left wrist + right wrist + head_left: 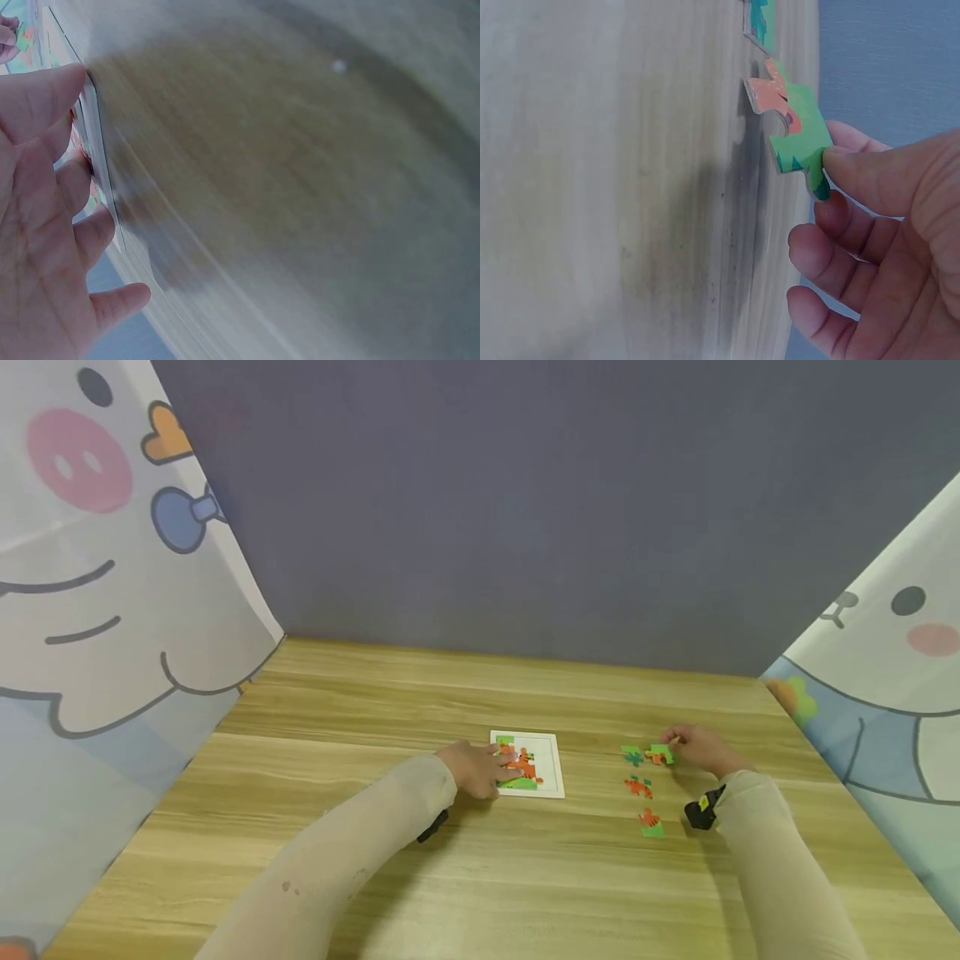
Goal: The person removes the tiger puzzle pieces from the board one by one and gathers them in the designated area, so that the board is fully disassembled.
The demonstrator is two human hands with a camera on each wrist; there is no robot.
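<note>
A white puzzle board lies on the wooden table, partly filled with orange and green pieces. My left hand rests over the board's left side with fingers spread, covering part of the picture. In the left wrist view, the left hand has its fingers extended along the board's edge. To the right, my right hand pinches a green and orange puzzle piece between thumb and fingers. The right wrist view shows that piece raised off the table, with a shadow beneath it.
Loose puzzle pieces lie right of the board: a green one, an orange one and an orange-green one. A grey wall stands behind the table, with cartoon-printed cloths at both sides.
</note>
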